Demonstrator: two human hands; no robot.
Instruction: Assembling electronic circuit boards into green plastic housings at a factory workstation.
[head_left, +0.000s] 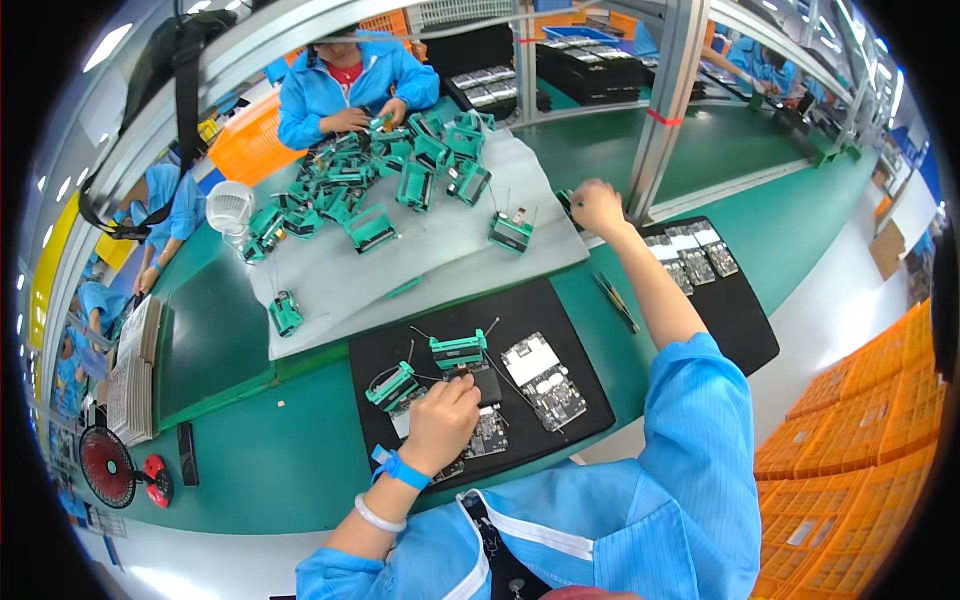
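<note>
My left hand (443,425), with a blue wrist strap and a pale bangle below it, is over the black mat (575,385). Its fingers are curled against a black block (484,382) beside a green plastic frame (458,349); what they grip is partly hidden. Circuit boards (487,435) lie under and beside this hand. Another green frame (392,386) with a thin wire lies left of it, and a larger circuit board (545,380) lies to its right. My right hand (597,207) reaches far forward beside a metal post, fingers closed; a dark green item (565,199) shows at its left edge.
Many green frames (350,180) are heaped on a white sheet (450,240), where a co-worker in blue (350,85) handles them. Tweezers (615,300) lie right of the mat. Boards rest on a second black mat (735,310). Orange crates (850,400) stand right; a metal post (668,120) rises ahead.
</note>
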